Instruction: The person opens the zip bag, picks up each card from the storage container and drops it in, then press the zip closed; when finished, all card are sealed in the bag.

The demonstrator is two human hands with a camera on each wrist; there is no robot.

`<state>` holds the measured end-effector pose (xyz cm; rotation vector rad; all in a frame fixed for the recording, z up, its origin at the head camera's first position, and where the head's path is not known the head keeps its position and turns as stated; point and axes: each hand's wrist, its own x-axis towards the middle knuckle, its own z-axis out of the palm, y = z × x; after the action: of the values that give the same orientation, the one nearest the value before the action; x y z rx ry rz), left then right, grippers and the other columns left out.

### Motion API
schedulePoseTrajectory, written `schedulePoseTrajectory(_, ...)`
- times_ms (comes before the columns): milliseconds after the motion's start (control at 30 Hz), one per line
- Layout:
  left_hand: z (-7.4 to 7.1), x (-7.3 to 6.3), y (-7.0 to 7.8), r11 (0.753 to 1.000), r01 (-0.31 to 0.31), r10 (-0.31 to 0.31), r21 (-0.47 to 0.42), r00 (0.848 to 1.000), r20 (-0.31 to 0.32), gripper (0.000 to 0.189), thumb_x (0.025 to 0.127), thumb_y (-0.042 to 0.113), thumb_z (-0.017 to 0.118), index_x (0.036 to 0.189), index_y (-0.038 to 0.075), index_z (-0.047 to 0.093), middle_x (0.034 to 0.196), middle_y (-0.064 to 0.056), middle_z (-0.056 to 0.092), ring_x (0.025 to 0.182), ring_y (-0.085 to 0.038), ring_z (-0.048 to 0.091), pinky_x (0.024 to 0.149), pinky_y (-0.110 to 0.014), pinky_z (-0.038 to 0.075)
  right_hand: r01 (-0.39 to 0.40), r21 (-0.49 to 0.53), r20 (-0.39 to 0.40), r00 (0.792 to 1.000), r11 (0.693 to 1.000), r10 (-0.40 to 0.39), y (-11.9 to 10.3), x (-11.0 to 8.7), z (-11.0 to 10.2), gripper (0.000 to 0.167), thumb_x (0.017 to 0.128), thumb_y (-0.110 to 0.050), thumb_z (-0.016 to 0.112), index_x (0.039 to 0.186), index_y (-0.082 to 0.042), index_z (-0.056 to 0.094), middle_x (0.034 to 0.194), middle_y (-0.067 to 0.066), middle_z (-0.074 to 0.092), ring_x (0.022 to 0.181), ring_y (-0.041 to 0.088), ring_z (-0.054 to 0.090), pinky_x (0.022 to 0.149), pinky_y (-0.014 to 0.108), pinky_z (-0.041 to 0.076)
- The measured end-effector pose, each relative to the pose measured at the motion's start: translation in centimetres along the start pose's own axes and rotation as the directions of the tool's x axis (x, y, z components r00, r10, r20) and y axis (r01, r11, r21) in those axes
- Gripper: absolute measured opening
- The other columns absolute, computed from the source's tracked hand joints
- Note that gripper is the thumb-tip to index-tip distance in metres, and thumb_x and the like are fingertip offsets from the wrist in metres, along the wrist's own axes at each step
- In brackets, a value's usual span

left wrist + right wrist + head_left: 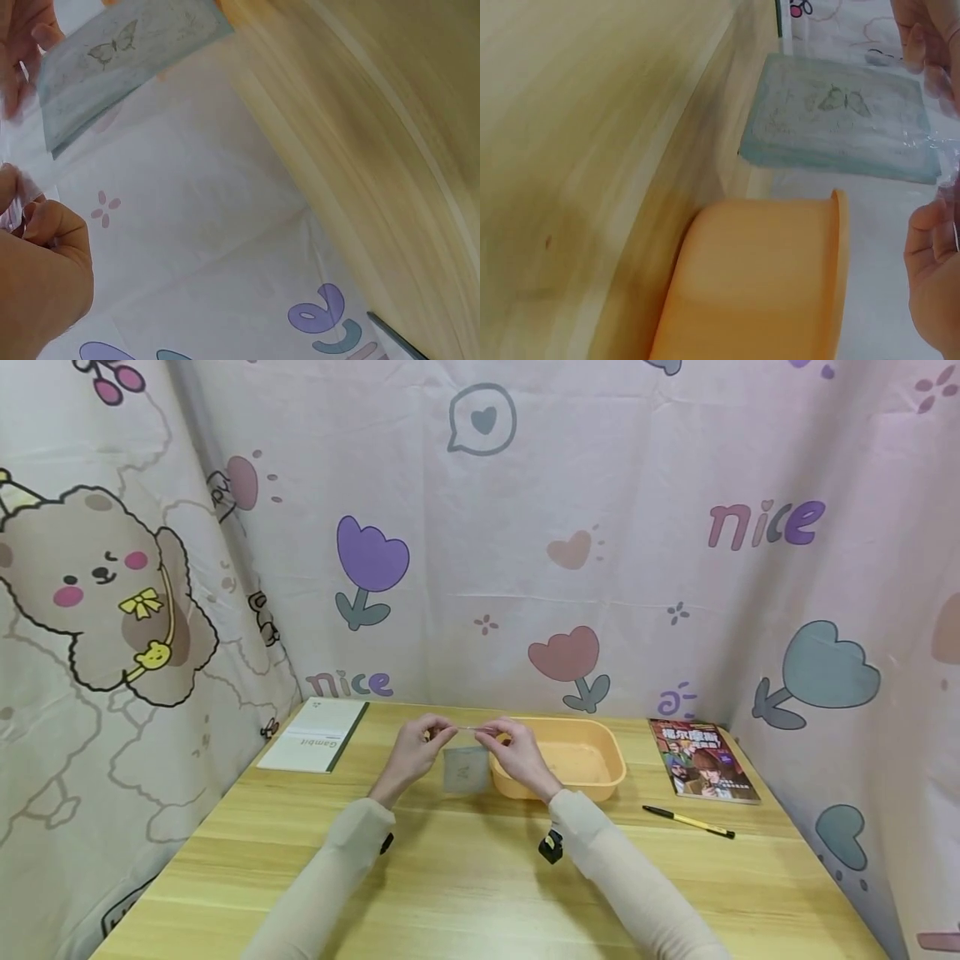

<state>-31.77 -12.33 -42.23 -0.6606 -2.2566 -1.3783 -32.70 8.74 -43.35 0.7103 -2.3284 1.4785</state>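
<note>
A clear plastic bag (pixel 930 142) hangs above the table, with a flat grey-green piece (pixel 465 770) inside it. In the right wrist view a dark butterfly print (pixel 845 101) shows on that flat piece. My left hand (pixel 416 752) pinches one end of the bag's top edge between thumb and fingers. At the other end, my right hand (pixel 519 753) pinches the same edge. Between the hands the edge is drawn into a thin line. In the left wrist view the flat piece (pixel 127 67) hangs low in the see-through bag.
Behind and beside my right hand stands an orange plastic basin (pixel 611 760). A white notebook (pixel 315 735) lies at the back left. To the right are a colourful magazine (pixel 705 764) and a black-and-yellow pen (pixel 690 822). Printed curtains enclose the wooden table (pixel 465 885).
</note>
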Motion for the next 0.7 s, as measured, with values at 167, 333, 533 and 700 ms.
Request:
schedulePoseTrajectory(167,0.2,0.2,0.3,0.999,0.020,-0.019,-0.048,1.000,0.018,0.011,0.089,0.021,0.072,0.093,0.011,0.076,0.074,-0.003,0.061,0.061,-0.011,0.044,0.052,-0.018,0.036,-0.004,0.034,-0.048,0.999,0.999,0.006,0.1,0.0,0.0,0.015,0.093,-0.024,0.069,0.099,-0.013,0.076,0.091,0.000,0.070,0.084,0.013,0.061,0.061,0.020,0.052)
schedulePoseTrajectory(333,0.5,0.2,0.3,0.998,0.020,-0.019,-0.058,1.000,0.024,0.011,0.087,0.018,0.074,0.094,0.010,0.078,0.074,-0.008,0.062,0.057,-0.014,0.041,0.048,-0.019,0.032,0.013,0.056,-0.045,0.999,0.998,-0.010,0.1,0.0,0.1,0.014,0.092,-0.022,0.070,0.097,-0.012,0.077,0.090,0.002,0.070,0.081,0.014,0.061,0.060,0.020,0.053)
schedulePoseTrajectory(533,0.7,0.2,0.4,1.000,-0.007,0.007,0.001,1.000,0.030,0.010,0.090,0.018,0.071,0.094,0.011,0.076,0.079,-0.001,0.064,0.058,-0.012,0.042,0.049,-0.020,0.035,0.041,0.074,-0.019,0.999,0.996,-0.039,-0.6,0.1,0.7,0.018,0.092,-0.024,0.069,0.101,-0.011,0.078,0.094,0.005,0.072,0.083,0.015,0.061,0.061,0.017,0.051)
schedulePoseTrajectory(700,0.9,0.0,0.4,1.000,-0.024,0.024,0.003,0.999,0.028,0.011,0.092,0.020,0.069,0.095,0.012,0.075,0.083,-0.001,0.066,0.062,-0.012,0.045,0.053,-0.021,0.038,0.051,0.063,-0.030,0.998,0.997,-0.050,-0.3,0.3,1.3,0.017,0.092,-0.022,0.068,0.101,-0.011,0.078,0.094,0.004,0.073,0.084,0.018,0.063,0.064,0.020,0.053)
